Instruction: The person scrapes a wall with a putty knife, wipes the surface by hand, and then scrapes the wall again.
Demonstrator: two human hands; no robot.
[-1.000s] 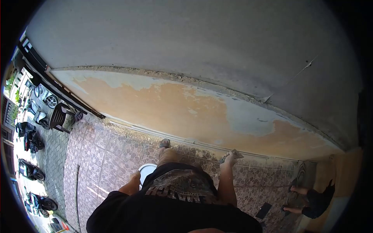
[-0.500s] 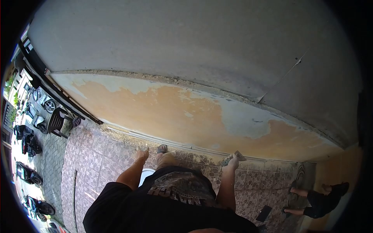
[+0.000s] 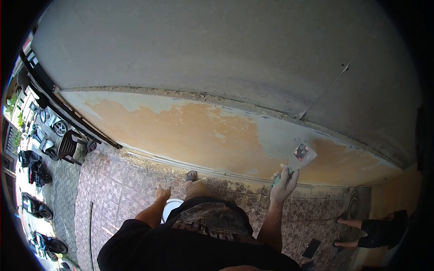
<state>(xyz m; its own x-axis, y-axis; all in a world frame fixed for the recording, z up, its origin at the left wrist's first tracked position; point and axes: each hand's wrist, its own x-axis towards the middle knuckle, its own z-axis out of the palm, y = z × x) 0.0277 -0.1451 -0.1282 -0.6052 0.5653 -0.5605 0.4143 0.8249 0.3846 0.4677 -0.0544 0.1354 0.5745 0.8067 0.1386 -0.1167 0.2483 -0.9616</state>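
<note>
My right hand [image 3: 283, 186] grips a putty knife [image 3: 304, 156] by its green handle. The wide, flat blade points up, and in this view it overlaps the pale bare patch of the wall [image 3: 181, 131]. Dust whitens my fingers and knuckles. My left hand [image 3: 162, 193] hangs lower, over the tiled floor, with nothing visible in it and its fingers slightly apart. Close beside that forearm is a white bucket [image 3: 171, 208], partly hidden by my shirt.
A ledge with rough plaster runs above the peeling wall. Scraped debris lies along its foot, beside a thin pipe [image 3: 217, 172]. Another person [image 3: 379, 232] is at the right. Dark flat pieces [image 3: 312, 248] lie on the floor. A brown chair [image 3: 68, 147] and several motorbikes stand left.
My right hand has risen toward the wall, turning the putty knife so its blade points up. My left hand has dropped slightly, nearer the bucket.
</note>
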